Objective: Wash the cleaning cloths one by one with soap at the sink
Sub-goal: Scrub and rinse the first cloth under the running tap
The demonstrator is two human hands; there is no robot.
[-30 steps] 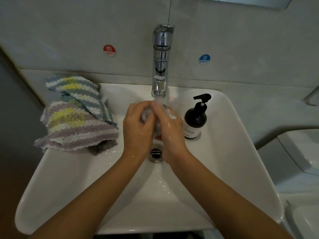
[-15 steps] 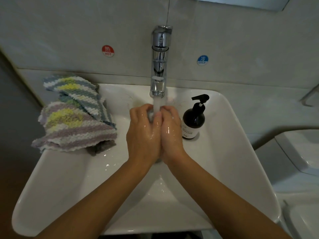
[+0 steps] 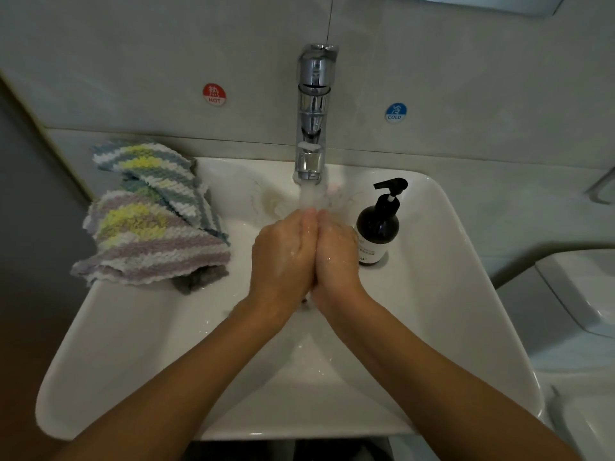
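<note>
White water ran from the chrome faucet over the left hand and right hand, fingers pressed together, perhaps rinsing a hidden cloth, which next needed wringing.

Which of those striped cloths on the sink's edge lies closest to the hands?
The purple-striped cloth, the front one of the pile. The blue-striped cloth lies behind it, nearer the wall, farther from the left hand.
</note>
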